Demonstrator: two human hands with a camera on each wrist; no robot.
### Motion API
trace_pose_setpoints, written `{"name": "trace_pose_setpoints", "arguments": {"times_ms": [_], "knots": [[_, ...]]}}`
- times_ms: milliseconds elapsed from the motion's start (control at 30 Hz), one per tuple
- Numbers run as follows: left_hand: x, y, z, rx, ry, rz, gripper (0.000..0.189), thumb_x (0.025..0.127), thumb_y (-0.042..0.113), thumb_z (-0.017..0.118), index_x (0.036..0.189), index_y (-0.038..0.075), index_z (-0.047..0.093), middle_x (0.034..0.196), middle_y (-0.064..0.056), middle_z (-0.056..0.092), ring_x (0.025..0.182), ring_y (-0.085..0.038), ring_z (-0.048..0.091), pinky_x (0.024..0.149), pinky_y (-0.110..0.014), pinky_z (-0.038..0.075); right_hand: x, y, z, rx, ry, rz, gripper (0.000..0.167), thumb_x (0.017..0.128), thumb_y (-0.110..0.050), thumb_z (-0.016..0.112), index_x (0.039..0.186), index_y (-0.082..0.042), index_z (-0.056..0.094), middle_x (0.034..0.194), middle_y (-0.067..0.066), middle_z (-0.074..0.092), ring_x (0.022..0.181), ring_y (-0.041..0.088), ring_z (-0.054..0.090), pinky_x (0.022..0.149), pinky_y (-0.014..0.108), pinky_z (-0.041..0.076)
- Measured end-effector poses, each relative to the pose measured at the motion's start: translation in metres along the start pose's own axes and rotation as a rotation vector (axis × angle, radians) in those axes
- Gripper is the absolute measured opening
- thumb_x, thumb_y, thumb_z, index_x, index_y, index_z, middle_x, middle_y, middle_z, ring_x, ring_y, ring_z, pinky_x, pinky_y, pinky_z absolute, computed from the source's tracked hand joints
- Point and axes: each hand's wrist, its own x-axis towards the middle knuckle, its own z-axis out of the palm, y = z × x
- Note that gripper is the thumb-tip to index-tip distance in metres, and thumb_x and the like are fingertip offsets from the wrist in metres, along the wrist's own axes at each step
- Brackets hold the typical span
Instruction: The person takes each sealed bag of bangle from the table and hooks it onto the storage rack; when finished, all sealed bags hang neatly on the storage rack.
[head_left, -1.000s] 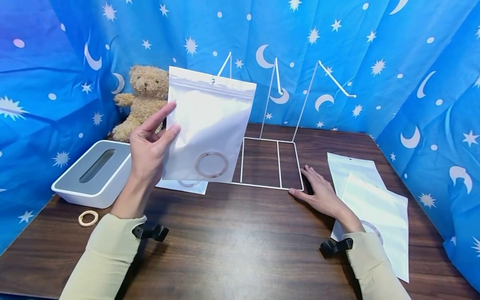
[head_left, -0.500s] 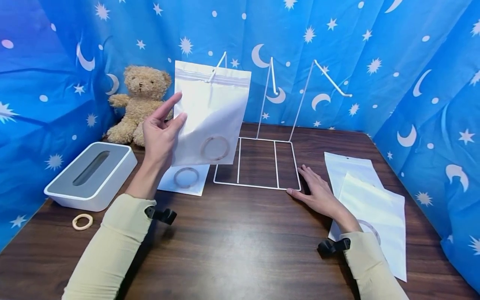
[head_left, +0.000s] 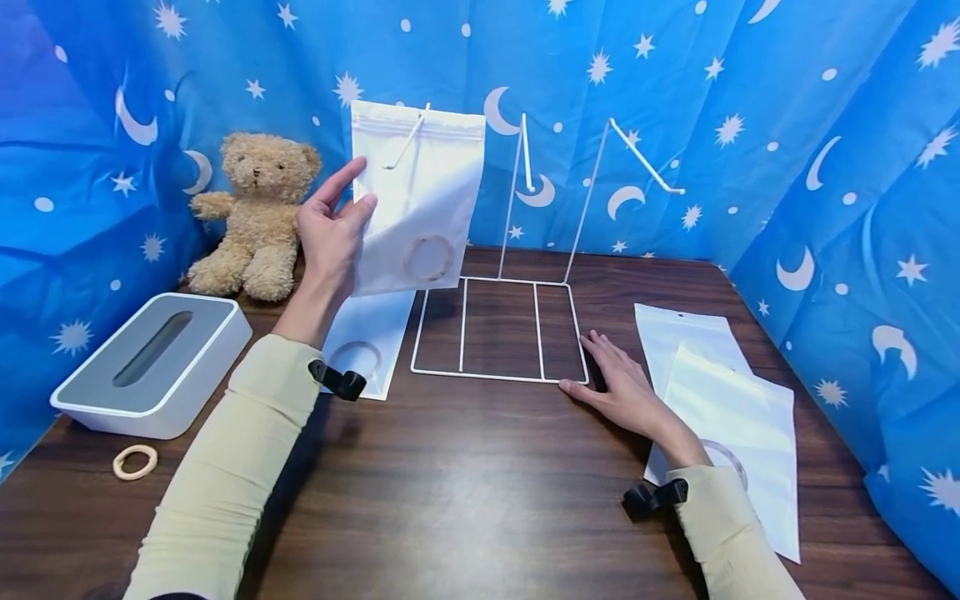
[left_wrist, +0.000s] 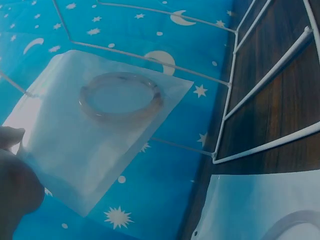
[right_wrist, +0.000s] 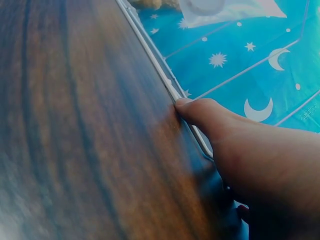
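Observation:
My left hand (head_left: 330, 233) pinches the left edge of a white zip bag (head_left: 435, 200) between thumb and fingers. A bangle shows through the bag's lower part, and in the left wrist view the bangle (left_wrist: 120, 116) looks brownish. The upper left hook (head_left: 407, 143) of a white wire display rack (head_left: 501, 377) pokes out in front of the bag, just below its top strip. My right hand (head_left: 622, 400) rests at the rack base's front right corner, fingers extended. In the right wrist view its thumb (right_wrist: 200, 112) lies against the base rail.
Another bangle bag (head_left: 375, 312) lies left of the rack base. Two overlapping bags (head_left: 757, 467) lie at the right. On the left are a white box with a grey slotted lid (head_left: 150, 350), a wooden ring (head_left: 135, 450) and a teddy bear (head_left: 258, 212).
My left hand has carried the bag back towards the rack, and the hook now shows through and in front of it. The right hand stays at the rack's corner; the view has shifted slightly.

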Motion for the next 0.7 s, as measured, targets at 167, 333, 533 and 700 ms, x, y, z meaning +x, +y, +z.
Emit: {"name": "trace_pose_setpoints", "arguments": {"times_ms": [167, 333, 533, 700], "knots": [[0.008, -0.005, 0.003, 0.027, 0.018, -0.004, 0.044, 0.083, -0.014, 0.067, 0.122, 0.007, 0.070, 0.128, -0.004, 0.064, 0.048, -0.004, 0.039, 0.061, -0.017, 0.044, 0.000, 0.001, 0.000, -0.010, -0.009, 0.013, 0.090, 0.090, -0.057, 0.063, 0.154, -0.004, 0.028, 0.159, 0.021, 0.019, 0.145, 0.040, 0.014, 0.111, 0.063, 0.014], [0.012, -0.006, 0.002, 0.079, 0.017, 0.001, 0.043, 0.084, -0.011, 0.068, 0.122, 0.009, 0.070, 0.127, -0.003, 0.064, 0.047, -0.004, 0.037, 0.057, -0.017, 0.041, 0.000, 0.001, 0.001, -0.010, -0.006, 0.016, 0.090, 0.089, -0.057, 0.063, 0.154, -0.005, 0.028, 0.159, 0.021, 0.019, 0.145, 0.040, 0.014, 0.111, 0.063, 0.014], [0.013, -0.002, 0.004, 0.131, 0.005, 0.004, 0.043, 0.084, -0.010, 0.068, 0.124, 0.006, 0.069, 0.126, -0.003, 0.065, 0.059, -0.007, 0.054, 0.065, -0.017, 0.046, 0.000, 0.000, 0.001, -0.014, -0.010, 0.016, 0.091, 0.089, -0.057, 0.063, 0.154, -0.005, 0.028, 0.159, 0.020, 0.019, 0.145, 0.039, 0.014, 0.111, 0.064, 0.014], [0.016, -0.002, 0.001, 0.173, -0.016, -0.016, 0.042, 0.085, -0.009, 0.069, 0.123, 0.010, 0.070, 0.129, -0.003, 0.063, 0.080, -0.014, 0.069, 0.077, -0.023, 0.054, 0.000, 0.000, 0.000, -0.016, -0.014, 0.018, 0.091, 0.089, -0.057, 0.063, 0.154, -0.005, 0.028, 0.159, 0.020, 0.019, 0.145, 0.039, 0.014, 0.110, 0.065, 0.014]]}}
